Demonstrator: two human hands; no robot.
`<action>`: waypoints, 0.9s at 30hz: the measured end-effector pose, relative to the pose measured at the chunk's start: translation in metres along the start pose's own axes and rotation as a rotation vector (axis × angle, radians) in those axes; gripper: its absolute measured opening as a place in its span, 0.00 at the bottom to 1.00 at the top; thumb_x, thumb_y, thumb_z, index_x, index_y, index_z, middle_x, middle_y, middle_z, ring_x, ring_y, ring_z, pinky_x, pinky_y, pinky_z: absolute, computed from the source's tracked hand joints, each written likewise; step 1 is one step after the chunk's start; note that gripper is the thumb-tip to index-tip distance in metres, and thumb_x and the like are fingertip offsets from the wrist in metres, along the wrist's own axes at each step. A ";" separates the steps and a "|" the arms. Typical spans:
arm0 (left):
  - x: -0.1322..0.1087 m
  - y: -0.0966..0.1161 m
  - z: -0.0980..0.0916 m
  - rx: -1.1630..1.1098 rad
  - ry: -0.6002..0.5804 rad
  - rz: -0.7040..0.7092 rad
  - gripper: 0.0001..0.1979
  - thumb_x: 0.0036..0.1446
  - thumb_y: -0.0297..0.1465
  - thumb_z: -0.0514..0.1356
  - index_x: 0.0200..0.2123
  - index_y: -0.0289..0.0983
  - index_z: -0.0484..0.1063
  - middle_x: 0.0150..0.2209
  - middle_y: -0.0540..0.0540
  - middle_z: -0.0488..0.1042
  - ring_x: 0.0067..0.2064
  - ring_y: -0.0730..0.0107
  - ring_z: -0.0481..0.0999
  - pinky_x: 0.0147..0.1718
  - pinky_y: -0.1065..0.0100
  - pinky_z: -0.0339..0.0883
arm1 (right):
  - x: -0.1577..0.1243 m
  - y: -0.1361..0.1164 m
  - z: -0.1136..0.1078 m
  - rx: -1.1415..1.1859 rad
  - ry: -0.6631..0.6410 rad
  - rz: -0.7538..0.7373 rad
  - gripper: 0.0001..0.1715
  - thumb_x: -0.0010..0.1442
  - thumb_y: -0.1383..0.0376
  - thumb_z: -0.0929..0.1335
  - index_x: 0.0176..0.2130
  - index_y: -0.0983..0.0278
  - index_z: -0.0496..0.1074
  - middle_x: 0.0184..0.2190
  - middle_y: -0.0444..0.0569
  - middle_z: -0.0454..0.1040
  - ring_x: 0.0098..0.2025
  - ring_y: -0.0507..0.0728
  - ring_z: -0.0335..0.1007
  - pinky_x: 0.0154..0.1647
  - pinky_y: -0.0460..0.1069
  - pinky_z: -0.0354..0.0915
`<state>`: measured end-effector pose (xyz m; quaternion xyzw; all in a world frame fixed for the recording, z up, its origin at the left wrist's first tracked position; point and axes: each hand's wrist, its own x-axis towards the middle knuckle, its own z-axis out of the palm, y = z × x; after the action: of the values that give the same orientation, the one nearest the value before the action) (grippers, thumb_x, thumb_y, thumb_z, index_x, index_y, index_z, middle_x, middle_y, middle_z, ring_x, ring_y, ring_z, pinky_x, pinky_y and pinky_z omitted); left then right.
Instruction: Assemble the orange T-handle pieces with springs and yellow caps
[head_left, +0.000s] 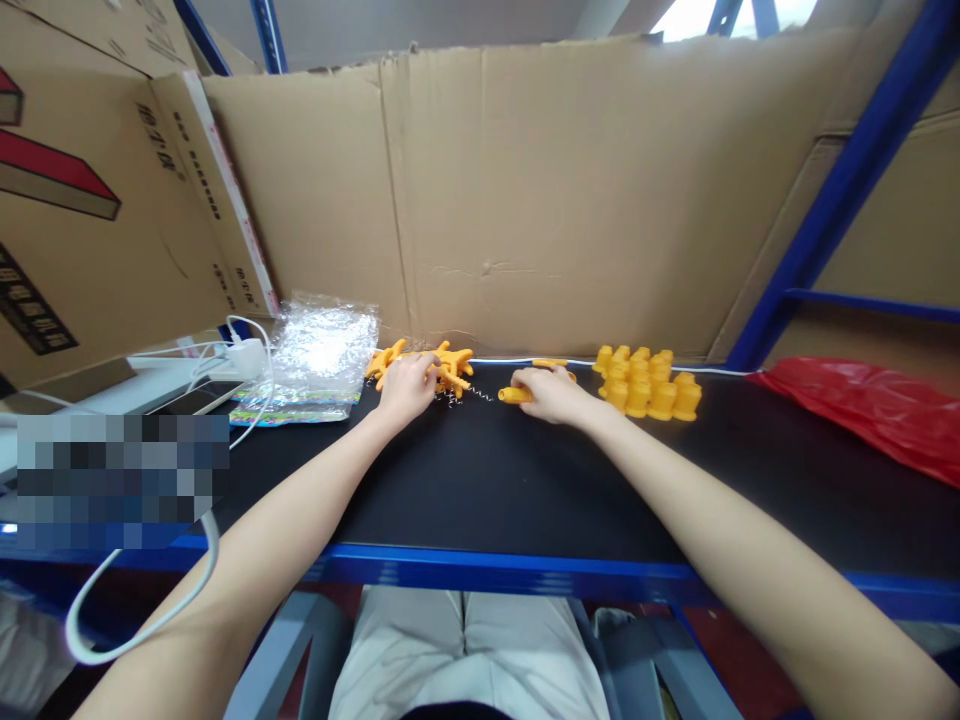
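My left hand (409, 388) is at the heap of yellow plastic pieces (455, 357) near the cardboard wall. Its fingers are closed at a yellow branched piece (454, 379) that sticks out to the right. Thin coiled springs (481, 394) lie on the black tabletop between my hands. My right hand (553, 393) is closed around a yellow tube-shaped piece (513, 396), whose round end points left; the rest is under my fingers. Just behind that hand lies another flat yellow piece (550, 363). Several yellow stepped pieces (651, 388) stand upright in rows to its right.
A clear plastic bag (319, 345) lies left of the heap, beside a white charger with cables (247, 358). A red plastic bag (870, 405) rests at the far right. Cardboard (585, 200) walls the back; a blue edge (480, 570) runs along the front.
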<state>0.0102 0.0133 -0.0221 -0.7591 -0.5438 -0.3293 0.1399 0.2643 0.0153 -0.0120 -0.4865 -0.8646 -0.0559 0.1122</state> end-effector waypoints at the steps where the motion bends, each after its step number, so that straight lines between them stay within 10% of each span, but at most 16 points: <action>1: 0.000 0.001 0.000 -0.002 0.000 0.005 0.11 0.57 0.27 0.51 0.39 0.37 0.71 0.36 0.44 0.75 0.39 0.62 0.73 0.40 0.63 0.62 | 0.000 0.000 0.000 -0.002 -0.006 -0.007 0.10 0.50 0.70 0.65 0.36 0.62 0.66 0.39 0.48 0.74 0.43 0.60 0.68 0.48 0.56 0.53; 17: -0.004 0.011 0.005 -0.165 0.069 0.084 0.10 0.58 0.30 0.52 0.41 0.37 0.70 0.36 0.46 0.75 0.38 0.66 0.74 0.41 0.63 0.65 | 0.000 -0.014 -0.002 0.246 0.028 -0.022 0.11 0.54 0.64 0.67 0.39 0.64 0.70 0.38 0.50 0.75 0.38 0.57 0.71 0.36 0.47 0.62; 27: -0.007 0.012 0.013 -0.455 -0.148 -0.201 0.19 0.52 0.33 0.58 0.49 0.35 0.64 0.29 0.49 0.74 0.31 0.70 0.74 0.36 0.65 0.68 | 0.002 0.001 0.005 0.155 0.093 -0.053 0.13 0.56 0.65 0.66 0.43 0.65 0.69 0.44 0.53 0.72 0.44 0.58 0.68 0.46 0.49 0.61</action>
<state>0.0244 0.0114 -0.0346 -0.7354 -0.5370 -0.3990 -0.1079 0.2631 0.0185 -0.0162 -0.4500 -0.8729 -0.0140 0.1880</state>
